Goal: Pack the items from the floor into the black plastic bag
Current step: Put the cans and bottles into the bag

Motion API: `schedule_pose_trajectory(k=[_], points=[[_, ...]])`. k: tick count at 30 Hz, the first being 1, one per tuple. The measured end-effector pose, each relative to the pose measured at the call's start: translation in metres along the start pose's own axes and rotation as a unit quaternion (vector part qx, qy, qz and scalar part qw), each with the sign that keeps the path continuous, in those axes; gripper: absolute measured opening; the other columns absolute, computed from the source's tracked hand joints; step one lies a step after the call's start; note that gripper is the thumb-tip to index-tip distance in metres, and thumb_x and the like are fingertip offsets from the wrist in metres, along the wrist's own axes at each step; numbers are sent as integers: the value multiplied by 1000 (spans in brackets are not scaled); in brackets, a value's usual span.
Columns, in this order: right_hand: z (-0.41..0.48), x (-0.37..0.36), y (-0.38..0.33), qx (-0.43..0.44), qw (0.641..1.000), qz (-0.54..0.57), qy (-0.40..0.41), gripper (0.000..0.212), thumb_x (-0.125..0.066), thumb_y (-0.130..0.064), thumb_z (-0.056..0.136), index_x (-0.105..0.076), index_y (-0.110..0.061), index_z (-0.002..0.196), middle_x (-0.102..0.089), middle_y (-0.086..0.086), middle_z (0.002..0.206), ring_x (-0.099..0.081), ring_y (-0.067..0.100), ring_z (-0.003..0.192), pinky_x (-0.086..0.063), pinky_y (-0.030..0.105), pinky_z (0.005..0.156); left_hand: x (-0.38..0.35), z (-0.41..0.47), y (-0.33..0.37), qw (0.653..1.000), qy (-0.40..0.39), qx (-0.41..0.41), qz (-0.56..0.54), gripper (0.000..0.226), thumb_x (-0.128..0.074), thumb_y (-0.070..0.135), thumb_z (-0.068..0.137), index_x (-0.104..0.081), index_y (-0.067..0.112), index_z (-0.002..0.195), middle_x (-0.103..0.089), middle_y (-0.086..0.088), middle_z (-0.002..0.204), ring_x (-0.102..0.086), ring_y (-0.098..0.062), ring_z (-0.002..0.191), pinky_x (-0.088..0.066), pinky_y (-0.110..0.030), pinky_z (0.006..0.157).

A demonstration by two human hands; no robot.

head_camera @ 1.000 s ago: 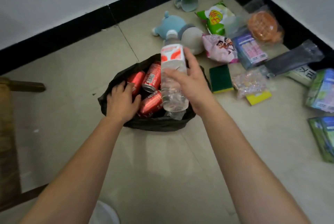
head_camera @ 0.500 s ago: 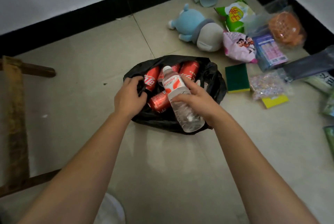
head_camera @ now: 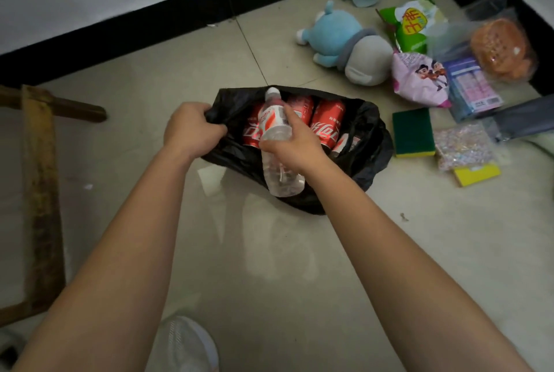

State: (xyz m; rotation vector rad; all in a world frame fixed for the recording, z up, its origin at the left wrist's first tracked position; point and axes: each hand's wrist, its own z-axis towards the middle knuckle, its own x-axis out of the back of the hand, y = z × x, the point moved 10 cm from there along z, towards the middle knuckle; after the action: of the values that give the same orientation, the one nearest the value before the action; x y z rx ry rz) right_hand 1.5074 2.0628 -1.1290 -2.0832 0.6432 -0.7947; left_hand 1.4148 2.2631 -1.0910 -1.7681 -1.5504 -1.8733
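Black plastic bag [head_camera: 368, 143] sits open on the tiled floor [head_camera: 239, 251], right in the middle of the view. Inside it are red cola cans [head_camera: 328, 119]: two show clearly, one on the left is mostly behind the water bottle [head_camera: 274, 119], and a sliver of another peeks out on the right. How many lie underneath, I can't tell; the bag's bottom is hidden.

The bottle is over the mouth of the bag, cap pointing to the far rim and clear base hanging over the near rim. Whether it touches the cans is impossible to say. The right hand [head_camera: 292, 146] has its fingers wrapped round the bottle's middle, covering part of the label. The left hand [head_camera: 190, 128] is curled tight, gripping a bunched fold of the bag's left rim. Both forearms reach in from the bottom edge.

Just beside the bag on the right lies a green sponge [head_camera: 412, 131], then a glittery packet [head_camera: 463, 145] and a yellow pad [head_camera: 476, 173]. Farther back are a blue plush toy [head_camera: 341, 38], a pink snack bag [head_camera: 419, 80] and a green snack bag [head_camera: 413, 23]. A dark pouch [head_camera: 521, 122] is cut off at the right edge. A wooden frame [head_camera: 42, 176] runs off the left, and a pale shoe [head_camera: 186, 344] sits blurry at the bottom.
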Motion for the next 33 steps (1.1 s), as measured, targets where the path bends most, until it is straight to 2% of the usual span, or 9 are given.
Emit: schedule_pose_trajectory(k=[4,6,9,11,14,17,23,28,33], points=[[14,-8,-10,-7,999,-39,24,90,-63,-42,91,-2,-39,158,-24,16,156,-40,39,137,-37,44,112,7,-7,30,995,22,-78,65,3,-57,23,64,-57,21,65,-56,5,57,-60,-28,64,-40,-28,51],[17,-10,-13,-2,997,-82,8,88,-55,-44,94,5,-37,157,-14,18,160,-34,43,140,-35,49,114,2,-10,29,998,16,-60,-5,16,-59,31,62,-61,17,69,-61,-1,61,-63,-29,67,-49,-35,55],[16,-6,-10,13,988,-156,2,87,-52,-45,91,4,-38,158,-22,18,158,-40,42,136,-41,46,108,4,-7,20,989,43,-22,-137,32,-67,42,66,-69,13,80,-71,-9,77,-69,-29,77,-57,-50,70],[11,-5,-4,18,982,-190,13,86,-50,-52,89,2,-42,156,-29,18,153,-47,41,128,-43,46,98,11,-7,18,985,89,-23,-146,32,-65,44,70,-70,13,77,-71,-9,75,-68,-29,74,-56,-50,67],[9,-9,-2,31,965,-253,60,82,-40,-64,88,4,-44,155,-36,20,146,-51,41,119,-43,48,91,11,-10,23,984,111,-41,-130,26,-64,42,73,-66,17,67,-62,0,59,-60,-22,58,-50,-39,53],[21,-11,-5,28,961,-263,74,82,-34,-67,88,7,-41,155,-39,25,144,-46,43,125,-38,54,103,8,-13,31,989,109,-55,-81,26,-65,42,76,-61,21,61,-54,5,51,-50,-13,51,-38,-28,50],[32,-8,1,20,957,-286,-34,88,-21,-80,87,23,-39,151,-24,25,158,-34,44,140,-25,55,113,18,-17,27,987,145,-44,-50,28,-58,51,79,-74,29,80,-65,8,63,-62,-16,63,-46,-29,53],[11,-8,28,4,956,-276,-97,94,-18,-86,83,20,-38,153,-49,17,147,-54,40,125,-40,48,101,21,-17,10,986,164,-5,-38,50,-53,57,80,-50,19,48,-41,3,38,-46,-17,43,-25,-28,43],[4,-19,42,-41,973,-211,-88,97,-20,-86,82,12,-32,156,-45,17,151,-51,40,128,-40,47,99,6,-16,-10,984,132,22,-118,54,-53,60,81,-54,13,53,-51,1,47,-51,-23,50,-39,-35,51]])
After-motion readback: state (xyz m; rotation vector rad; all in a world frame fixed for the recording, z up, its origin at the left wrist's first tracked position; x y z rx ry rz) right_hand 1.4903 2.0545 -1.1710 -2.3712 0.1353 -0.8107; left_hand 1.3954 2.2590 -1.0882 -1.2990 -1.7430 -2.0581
